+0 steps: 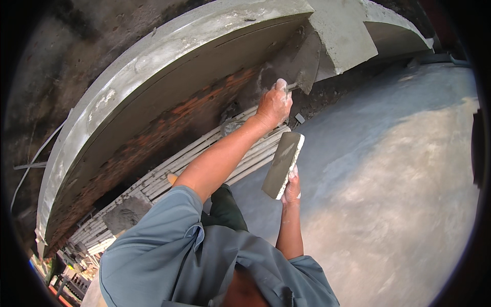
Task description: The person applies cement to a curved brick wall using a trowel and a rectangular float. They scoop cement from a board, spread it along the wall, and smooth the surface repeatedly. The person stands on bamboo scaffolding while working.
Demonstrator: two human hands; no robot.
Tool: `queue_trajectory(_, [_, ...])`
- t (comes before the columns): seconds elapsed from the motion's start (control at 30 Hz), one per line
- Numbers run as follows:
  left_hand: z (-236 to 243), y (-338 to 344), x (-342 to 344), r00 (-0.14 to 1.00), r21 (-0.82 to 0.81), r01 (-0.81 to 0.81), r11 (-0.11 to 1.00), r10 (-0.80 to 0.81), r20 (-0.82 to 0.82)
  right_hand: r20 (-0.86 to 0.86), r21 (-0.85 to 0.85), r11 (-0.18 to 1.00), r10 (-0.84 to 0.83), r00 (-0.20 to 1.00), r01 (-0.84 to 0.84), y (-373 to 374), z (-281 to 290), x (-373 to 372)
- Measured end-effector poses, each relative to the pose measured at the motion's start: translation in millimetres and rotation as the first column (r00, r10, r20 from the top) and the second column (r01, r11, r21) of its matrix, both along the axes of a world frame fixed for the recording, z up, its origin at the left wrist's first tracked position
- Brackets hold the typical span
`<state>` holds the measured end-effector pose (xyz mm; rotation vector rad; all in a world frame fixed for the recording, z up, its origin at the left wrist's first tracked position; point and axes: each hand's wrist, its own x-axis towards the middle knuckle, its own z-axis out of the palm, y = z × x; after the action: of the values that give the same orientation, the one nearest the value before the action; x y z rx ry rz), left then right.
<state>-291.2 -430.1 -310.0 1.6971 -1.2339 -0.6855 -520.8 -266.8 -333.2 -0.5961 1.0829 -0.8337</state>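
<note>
My left hand (274, 105), smeared with pale mortar, is closed round the handle of a trowel (308, 69). The trowel's grey blade lies at the inner corner where the curved wall (169, 61) meets a square pillar (340, 38); its outline partly blends with the grey plaster. Lower and to the right, my right hand (292, 187) grips a plasterer's float (282, 166), a rectangular block with a grey mortar-coated face and a rough white edge. The float is held tilted, apart from the wall. Part of my right hand is hidden behind it.
Exposed orange brick (189, 110) shows below the plaster on the wall's inner side. Along its foot runs a platform of pale poles (204, 148), with a mortar-covered board (127, 215) on it. A smooth grey curved surface (378, 189) spreads to the right.
</note>
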Motion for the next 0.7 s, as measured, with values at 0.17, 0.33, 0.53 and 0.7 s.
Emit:
queue_trajectory(0.17, [-73,99,36,0.984,0.351,0.115,0.929,-0.155,0.087,0.053,0.018,0.999,-0.044,0.998,0.043,-1,-2,9])
queue_trajectory(0.33, [-125,260,92,0.941,0.646,0.228,0.729,-0.334,0.045,0.088,-0.053,0.995,-0.074,0.993,0.079,-6,7,40])
queue_trajectory(0.53, [-160,426,161,0.953,0.803,0.139,0.579,-0.299,0.05,0.022,-0.348,0.921,-0.178,0.984,0.174,-36,21,130])
queue_trajectory(0.7, [-174,511,190,0.992,0.813,-0.09,0.575,-0.017,0.122,0.037,-0.481,0.826,-0.317,0.948,0.294,-98,31,235])
